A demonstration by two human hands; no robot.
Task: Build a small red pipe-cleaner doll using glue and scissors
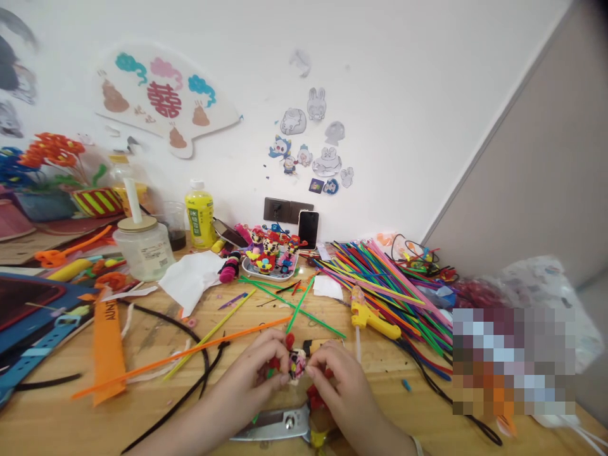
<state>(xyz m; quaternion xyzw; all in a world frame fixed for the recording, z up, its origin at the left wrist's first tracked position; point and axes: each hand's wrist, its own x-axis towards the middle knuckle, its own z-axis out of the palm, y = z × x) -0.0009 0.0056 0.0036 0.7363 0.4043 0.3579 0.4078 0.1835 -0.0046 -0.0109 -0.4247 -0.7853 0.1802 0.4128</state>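
Many supplies are spread across a wooden craft table (71, 424), with a large heap of coloured pipe cleaners (384, 285) kept to the right, apparently for easy reach. A yellow glue gun (373, 320) is laid just beside that heap, and metal scissors (273, 424) are placed below the wrists, close at hand. A small multicoloured pipe-cleaner figure (297, 366) is pinched between the curled fingers of the left hand (249, 373) and the right hand (344, 386), which are drawn close together, so that it is steadied just above the tabletop.
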